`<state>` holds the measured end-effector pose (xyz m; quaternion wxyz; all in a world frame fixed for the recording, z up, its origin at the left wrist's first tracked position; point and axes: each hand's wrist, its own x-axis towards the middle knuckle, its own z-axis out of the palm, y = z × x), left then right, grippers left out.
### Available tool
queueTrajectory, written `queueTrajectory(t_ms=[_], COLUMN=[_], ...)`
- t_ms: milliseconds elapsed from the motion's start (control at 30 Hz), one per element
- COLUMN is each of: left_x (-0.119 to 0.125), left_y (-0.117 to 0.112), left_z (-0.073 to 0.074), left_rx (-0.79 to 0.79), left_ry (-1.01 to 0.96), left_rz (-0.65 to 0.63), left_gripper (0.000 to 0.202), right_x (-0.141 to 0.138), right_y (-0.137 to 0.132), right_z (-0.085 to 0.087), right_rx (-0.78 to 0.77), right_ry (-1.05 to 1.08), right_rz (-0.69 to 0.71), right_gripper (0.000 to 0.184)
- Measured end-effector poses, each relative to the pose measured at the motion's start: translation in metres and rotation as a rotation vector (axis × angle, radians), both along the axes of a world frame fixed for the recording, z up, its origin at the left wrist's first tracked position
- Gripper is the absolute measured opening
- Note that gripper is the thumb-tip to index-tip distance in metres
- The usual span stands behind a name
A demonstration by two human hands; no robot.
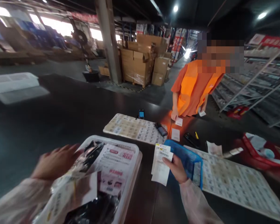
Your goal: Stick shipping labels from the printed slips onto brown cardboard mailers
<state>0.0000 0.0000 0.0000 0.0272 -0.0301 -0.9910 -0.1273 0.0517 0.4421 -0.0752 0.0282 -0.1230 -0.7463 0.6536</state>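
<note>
My right hand (177, 168) pinches two printed paper slips (162, 166), one overlapping the other, above the near edge of a blue plastic basket (185, 158). My left hand (54, 162), slightly smeared by motion, reaches over the left side of a white plastic bin (138, 165) with its fingers stretched out. I cannot tell whether it touches the clear plastic bag (67, 189) beside it. Inside the bin lie black items in clear wrap (93, 208) and a printed sheet (118, 168).
Label-covered boards (128, 127) lie on the dark table (84, 105), with a small handheld device (141, 114) behind. Across the table stands a person in an orange vest (189, 84), holding paper. A red bin (259, 155) stands at right. Cardboard boxes (137, 65) are stacked beyond.
</note>
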Motion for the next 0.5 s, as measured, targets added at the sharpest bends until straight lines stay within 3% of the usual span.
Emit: queueTrajectory(t_ms=[67, 133, 200, 267, 400, 500], left_x=[-0.002, 0.009, 0.029, 0.049, 0.072, 0.078], left_y=[0.042, 0.095, 0.141, 0.173, 0.196, 0.199], left_z=[0.012, 0.014, 0.007, -0.007, -0.032, -0.037], left_rx=[0.217, 0.51, 0.726, 0.851, 1.172, 1.329], left_ry=[0.047, -0.011, -0.207, -0.397, -0.731, -0.872], left_rz=[-0.128, -0.382, -0.497, -0.517, -0.573, -0.594], left_gripper=[0.045, 0.042, 0.039, 0.046, 0.057, 0.06], right_x=[0.027, 0.047, 0.061, 0.072, 0.091, 0.105], right_y=[-0.026, -0.043, -0.052, -0.057, -0.059, -0.059], right_z=[0.012, 0.022, 0.028, 0.033, 0.043, 0.051], right_rx=[-0.039, -0.048, -0.035, -0.013, -0.007, -0.044], right_ry=[-0.028, -0.032, -0.002, 0.037, 0.053, 0.017], right_rz=[-0.002, -0.013, -0.026, -0.05, -0.082, -0.096], right_gripper=[0.054, 0.052, 0.05, 0.049, 0.05, 0.051])
